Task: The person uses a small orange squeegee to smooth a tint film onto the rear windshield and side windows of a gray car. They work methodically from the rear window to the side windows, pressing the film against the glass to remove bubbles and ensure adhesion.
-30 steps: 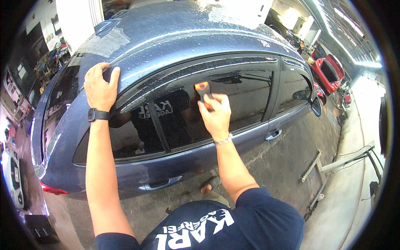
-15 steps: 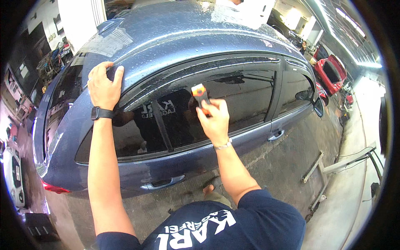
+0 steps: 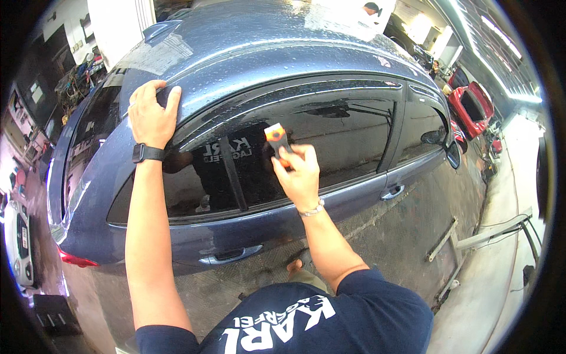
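A: Where is the left hand [image 3: 154, 121]?
B: It rests on the edge of the blue car [image 3: 247, 56], near the rear corner of the roof. Its thumb and fingers are apart from each other, and they grip no separate thing.

A: And the right hand [image 3: 300, 179]?
B: This one is clamped on a small orange and black scraper [image 3: 277, 141]. The thumb is at one side of the handle and the fingers are at the other.

A: Where exactly is the scraper?
B: It is in front of the dark rear side window [image 3: 348, 144], to the right of the upright black window divider [image 3: 234, 180]. Its pale and orange end points up, toward the roof. Whether it touches the glass, I cannot tell.

A: What is on the wrists?
B: On the left wrist there is a black watch [image 3: 140, 153], on the right one a light-coloured bracelet [image 3: 314, 208].

A: How does the car look?
B: On the roof there are many water drops. Below the windows I see a blue door handle [image 3: 233, 256]. A red car body [image 3: 473, 106] stands farther away, on the right.
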{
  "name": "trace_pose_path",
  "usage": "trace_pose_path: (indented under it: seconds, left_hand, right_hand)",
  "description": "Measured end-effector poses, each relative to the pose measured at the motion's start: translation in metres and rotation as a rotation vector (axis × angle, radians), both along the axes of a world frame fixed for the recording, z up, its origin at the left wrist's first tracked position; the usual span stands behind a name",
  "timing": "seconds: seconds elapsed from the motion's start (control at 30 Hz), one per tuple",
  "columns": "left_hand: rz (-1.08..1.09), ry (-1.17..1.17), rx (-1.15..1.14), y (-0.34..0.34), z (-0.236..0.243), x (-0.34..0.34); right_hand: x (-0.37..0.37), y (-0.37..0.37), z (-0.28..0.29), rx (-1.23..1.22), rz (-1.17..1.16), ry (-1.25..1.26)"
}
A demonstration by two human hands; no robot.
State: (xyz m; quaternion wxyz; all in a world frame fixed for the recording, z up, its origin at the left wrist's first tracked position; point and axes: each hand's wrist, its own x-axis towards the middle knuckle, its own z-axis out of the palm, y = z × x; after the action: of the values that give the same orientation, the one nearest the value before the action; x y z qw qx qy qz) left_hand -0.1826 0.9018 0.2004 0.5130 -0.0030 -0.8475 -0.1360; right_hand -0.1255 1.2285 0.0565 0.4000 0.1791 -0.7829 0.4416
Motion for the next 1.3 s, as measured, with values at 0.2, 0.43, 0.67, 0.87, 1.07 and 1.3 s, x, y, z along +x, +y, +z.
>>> trace_pose_path:
  seconds: [0.2,0.43,0.67,0.87,1.07,1.3]
  left_hand:
    - [0.020,0.002,-0.013,0.000,-0.001,0.000]
    - [0.003,0.016,0.008,-0.001,0.000,0.002]
    - [0.025,0.008,-0.001,0.001,-0.002,0.000]
    - [0.020,-0.009,0.023,-0.004,-0.002,-0.002]
    - [0.015,-0.009,0.030,0.000,-0.003,-0.002]
    - [0.017,0.001,0.003,-0.004,-0.003,-0.003]
  right_hand:
    - [-0.012,-0.017,0.019,0.050,-0.018,0.066]
    - [-0.005,-0.025,0.016,0.055,-0.011,0.016]
    - [-0.009,-0.038,0.017,0.043,0.022,0.063]
    - [-0.012,-0.049,0.019,0.005,0.074,0.052]
    - [0.009,-0.046,-0.002,0.059,0.056,0.089]
    - [-0.009,-0.072,0.017,0.000,0.099,0.065]
